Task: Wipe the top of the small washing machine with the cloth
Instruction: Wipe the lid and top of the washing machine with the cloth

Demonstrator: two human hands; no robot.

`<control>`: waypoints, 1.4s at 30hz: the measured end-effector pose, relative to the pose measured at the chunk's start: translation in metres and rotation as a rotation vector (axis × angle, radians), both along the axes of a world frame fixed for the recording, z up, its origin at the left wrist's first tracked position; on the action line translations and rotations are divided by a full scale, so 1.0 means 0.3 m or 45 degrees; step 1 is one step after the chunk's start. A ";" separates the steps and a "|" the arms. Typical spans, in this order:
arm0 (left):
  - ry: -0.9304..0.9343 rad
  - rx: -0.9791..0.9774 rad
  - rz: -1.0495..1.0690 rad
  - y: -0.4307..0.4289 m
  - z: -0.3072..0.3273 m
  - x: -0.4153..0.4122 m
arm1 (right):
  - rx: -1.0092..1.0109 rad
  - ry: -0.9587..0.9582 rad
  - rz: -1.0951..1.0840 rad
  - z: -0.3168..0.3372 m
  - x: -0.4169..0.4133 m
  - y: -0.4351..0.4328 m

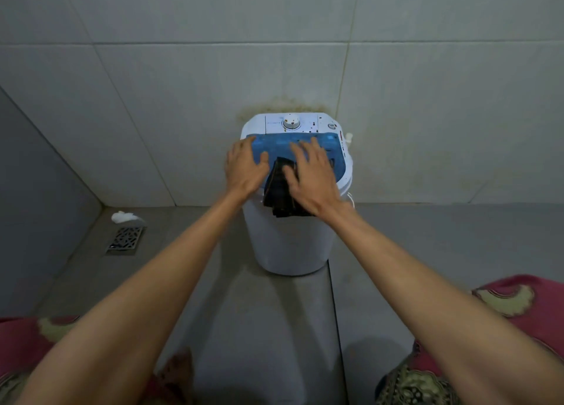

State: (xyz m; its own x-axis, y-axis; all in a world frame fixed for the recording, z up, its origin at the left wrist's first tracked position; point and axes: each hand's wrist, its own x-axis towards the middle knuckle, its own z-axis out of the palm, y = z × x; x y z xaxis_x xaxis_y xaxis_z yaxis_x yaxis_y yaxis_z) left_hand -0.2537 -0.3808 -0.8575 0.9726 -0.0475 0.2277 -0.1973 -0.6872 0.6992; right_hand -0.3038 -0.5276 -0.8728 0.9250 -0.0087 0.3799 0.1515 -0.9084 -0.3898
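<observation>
A small white washing machine [287, 242] stands on the grey floor against the tiled wall. Its blue lid [276, 146] faces up, with a white control panel and a round dial [291, 121] behind it. A dark folded cloth [279, 191] lies on the front of the lid and hangs over the edge. My right hand [311, 175] rests flat on the cloth with its fingers spread. On the lid's left side, my left hand [244, 169] lies flat with fingers apart and nothing in it.
A metal floor drain [125, 239] sits at the left, with a crumpled white scrap [123, 217] beside it. Brown stains mark the wall behind the machine. Red patterned fabric [515, 304] shows at both lower corners. A white hose fitting [348, 138] sticks out on the machine's right.
</observation>
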 end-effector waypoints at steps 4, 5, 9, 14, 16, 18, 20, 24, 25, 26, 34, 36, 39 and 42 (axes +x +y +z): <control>0.369 0.131 -0.003 0.089 -0.097 0.146 | -0.371 0.038 0.060 -0.092 -0.025 0.005; 0.399 0.145 -0.027 0.108 -0.162 0.214 | -0.371 0.019 0.025 -0.102 -0.025 -0.014; 0.473 0.143 -0.107 0.128 -0.187 0.276 | -0.171 0.032 -0.307 -0.117 -0.024 -0.103; 0.494 0.175 -0.141 0.129 -0.142 0.260 | 0.117 0.355 -0.511 -0.064 0.058 -0.136; 0.491 0.187 -0.132 0.128 -0.142 0.253 | 0.205 0.424 -0.585 -0.040 0.102 -0.148; 0.475 0.188 -0.115 0.127 -0.141 0.250 | 0.277 0.471 -0.612 -0.021 0.138 -0.170; 0.476 0.194 -0.130 0.125 -0.137 0.250 | 0.327 0.520 -0.628 -0.002 0.171 -0.200; 0.481 0.210 -0.131 0.132 -0.137 0.237 | 0.302 0.554 -0.669 0.002 0.190 -0.196; 0.478 0.222 -0.137 0.130 -0.130 0.236 | 0.264 0.542 -0.687 -0.006 0.179 -0.182; 0.485 0.257 -0.145 0.129 -0.120 0.240 | 0.225 0.532 -0.701 -0.019 0.161 -0.165; 0.593 0.638 -0.228 0.054 0.035 0.309 | 0.114 0.563 -0.692 -0.029 0.203 -0.182; 0.653 0.723 -0.251 0.037 0.037 0.319 | 0.097 0.560 -0.670 -0.032 0.247 -0.205; 0.640 0.831 -0.252 0.025 0.044 0.334 | 0.107 0.558 -0.653 -0.021 0.333 -0.240; 0.616 0.890 -0.228 0.026 0.041 0.325 | 0.102 0.558 -0.644 -0.001 0.432 -0.256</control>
State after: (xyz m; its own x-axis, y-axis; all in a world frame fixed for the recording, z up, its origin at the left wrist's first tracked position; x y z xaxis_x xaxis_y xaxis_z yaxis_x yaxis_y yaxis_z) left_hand -0.1561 -0.3731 -0.8451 0.9196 -0.1837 -0.3472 -0.1336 -0.9775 0.1633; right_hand -0.1743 -0.6044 -0.8730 0.8679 -0.4942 -0.0495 -0.4727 -0.7914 -0.3876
